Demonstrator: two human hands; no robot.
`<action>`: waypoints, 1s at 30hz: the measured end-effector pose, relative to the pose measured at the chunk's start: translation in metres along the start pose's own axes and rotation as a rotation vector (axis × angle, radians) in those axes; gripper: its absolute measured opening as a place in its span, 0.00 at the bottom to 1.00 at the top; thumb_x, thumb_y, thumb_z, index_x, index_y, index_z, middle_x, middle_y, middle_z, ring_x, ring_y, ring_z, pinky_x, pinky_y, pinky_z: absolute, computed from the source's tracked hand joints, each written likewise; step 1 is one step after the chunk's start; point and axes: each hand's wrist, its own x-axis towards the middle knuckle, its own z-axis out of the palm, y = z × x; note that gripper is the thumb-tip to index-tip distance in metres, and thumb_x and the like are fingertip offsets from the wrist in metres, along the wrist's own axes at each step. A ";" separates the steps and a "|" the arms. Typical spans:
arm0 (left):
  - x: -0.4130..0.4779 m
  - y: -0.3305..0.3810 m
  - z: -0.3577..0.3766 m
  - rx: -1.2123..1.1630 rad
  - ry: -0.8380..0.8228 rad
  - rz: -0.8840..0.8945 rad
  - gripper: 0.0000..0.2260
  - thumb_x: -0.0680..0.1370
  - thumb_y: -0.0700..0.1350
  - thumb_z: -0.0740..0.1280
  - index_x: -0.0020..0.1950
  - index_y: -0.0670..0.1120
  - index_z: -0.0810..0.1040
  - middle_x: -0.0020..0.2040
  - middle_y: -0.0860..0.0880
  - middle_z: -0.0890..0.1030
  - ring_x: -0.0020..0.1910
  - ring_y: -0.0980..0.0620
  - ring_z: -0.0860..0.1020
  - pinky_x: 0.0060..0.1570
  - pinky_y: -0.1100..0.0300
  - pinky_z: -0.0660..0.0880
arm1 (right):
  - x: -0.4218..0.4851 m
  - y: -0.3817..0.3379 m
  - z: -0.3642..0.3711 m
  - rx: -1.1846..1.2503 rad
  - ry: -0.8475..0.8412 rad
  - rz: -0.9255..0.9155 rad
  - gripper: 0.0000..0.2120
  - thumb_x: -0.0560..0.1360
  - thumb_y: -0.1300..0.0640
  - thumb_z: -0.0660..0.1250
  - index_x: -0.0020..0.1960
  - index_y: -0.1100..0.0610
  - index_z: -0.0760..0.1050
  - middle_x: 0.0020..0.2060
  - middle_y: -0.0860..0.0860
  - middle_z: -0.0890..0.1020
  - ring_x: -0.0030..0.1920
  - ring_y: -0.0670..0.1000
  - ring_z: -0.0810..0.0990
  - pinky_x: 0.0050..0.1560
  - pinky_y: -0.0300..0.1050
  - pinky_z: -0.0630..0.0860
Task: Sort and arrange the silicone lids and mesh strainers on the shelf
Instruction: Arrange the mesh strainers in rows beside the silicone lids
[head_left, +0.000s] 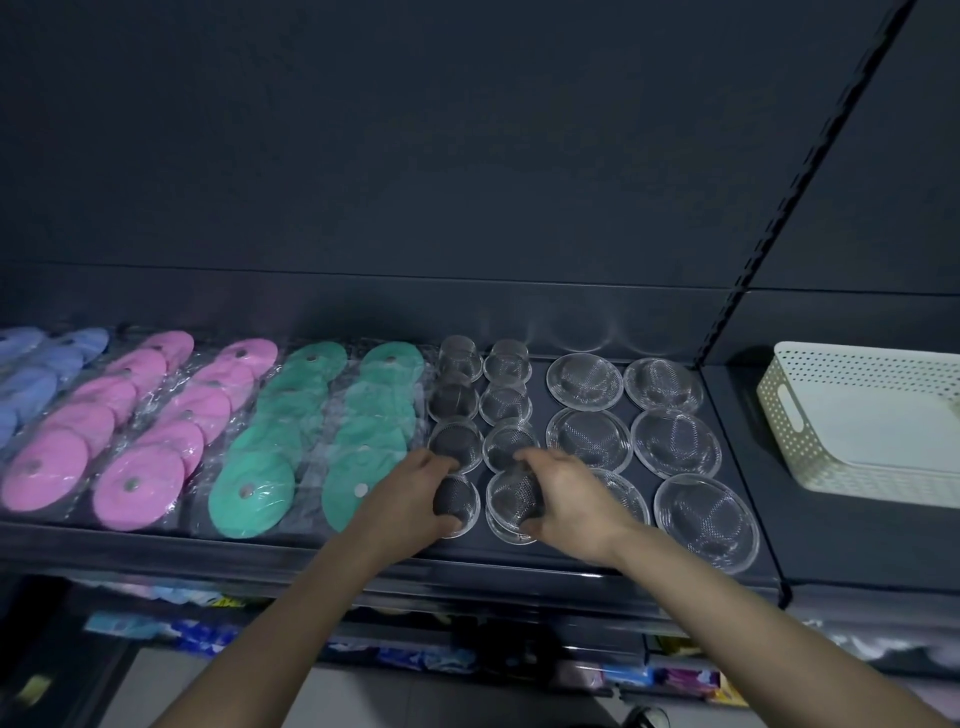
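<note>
Left hand (408, 499) grips a small domed metal mesh strainer (460, 501), right hand (574, 501) grips the neighbouring strainer (511, 501), both near the dark shelf (478, 558) front edge. One sloppy nudge probably knocks them off.

Shelf (724, 431): silicone lids (208, 415) in rows, left. Centre, small mesh strainers (505, 404) in two columns; larger strainers (675, 441) right of them. Basket (857, 421) rightmost, apart.

- Blue lids (31, 374), nine o'clock: off the left edge.
- White basket (857, 415), three o'clock: off the right edge.
- Left hand (410, 493), right hand (571, 499): each masks part of its small strainer (460, 499); right also half-covers a wide strainer (631, 496).
- Packets (208, 634), six o'clock: blurred.
</note>
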 end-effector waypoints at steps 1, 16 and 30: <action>0.000 0.000 0.000 -0.001 0.001 0.001 0.30 0.71 0.49 0.73 0.71 0.49 0.67 0.65 0.51 0.68 0.62 0.52 0.70 0.59 0.61 0.68 | 0.000 0.000 0.000 0.009 -0.003 0.004 0.37 0.67 0.59 0.75 0.72 0.56 0.62 0.65 0.54 0.71 0.67 0.55 0.68 0.67 0.45 0.67; -0.004 0.006 -0.002 -0.004 0.005 0.004 0.29 0.72 0.49 0.72 0.71 0.47 0.67 0.65 0.50 0.68 0.63 0.52 0.70 0.58 0.64 0.66 | 0.004 -0.003 0.011 -0.106 0.020 -0.080 0.36 0.68 0.63 0.71 0.74 0.51 0.62 0.64 0.53 0.68 0.64 0.58 0.67 0.68 0.46 0.65; -0.005 0.003 0.002 0.001 0.005 0.006 0.30 0.72 0.48 0.72 0.71 0.48 0.66 0.65 0.50 0.67 0.63 0.52 0.70 0.60 0.62 0.68 | 0.004 -0.001 0.015 -0.139 -0.029 -0.061 0.38 0.69 0.62 0.69 0.75 0.51 0.59 0.65 0.54 0.69 0.64 0.59 0.68 0.67 0.46 0.67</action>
